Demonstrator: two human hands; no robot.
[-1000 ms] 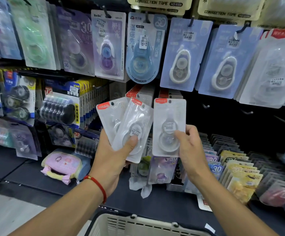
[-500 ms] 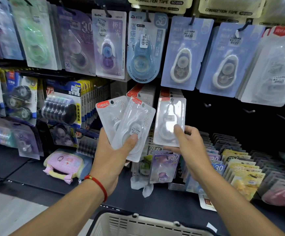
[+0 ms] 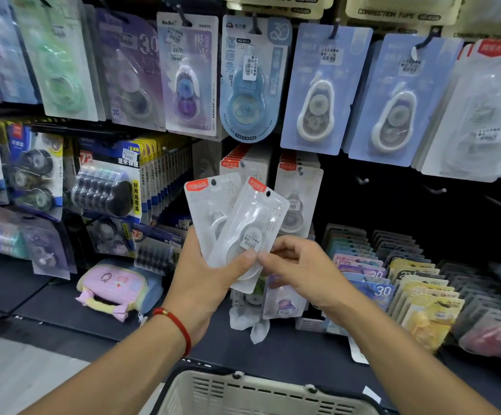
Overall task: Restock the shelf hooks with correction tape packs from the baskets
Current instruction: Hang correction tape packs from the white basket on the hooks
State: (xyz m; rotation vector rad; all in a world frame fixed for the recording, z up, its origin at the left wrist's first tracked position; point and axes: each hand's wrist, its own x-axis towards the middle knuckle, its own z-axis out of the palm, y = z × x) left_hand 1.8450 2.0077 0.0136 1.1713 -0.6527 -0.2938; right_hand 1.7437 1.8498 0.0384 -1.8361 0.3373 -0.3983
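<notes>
stocked shelf hooks (image 3: 363,180), both hands (image 3: 210,274) gripping white tape packs (image 3: 243,226)

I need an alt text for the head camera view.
The left hand holds two white correction tape packs fanned before the shelf hooks, and the right hand pinches the front pack's lower edge. A beige basket sits below.

The two packs (image 3: 244,232) in the left hand (image 3: 204,283) are clear glossy plastic blisters over white card. The basket (image 3: 261,393) is matt cream plastic with slots. A red cord bracelet (image 3: 180,324) looks woven. The pouch (image 3: 114,287) is soft pink cloth.
</notes>
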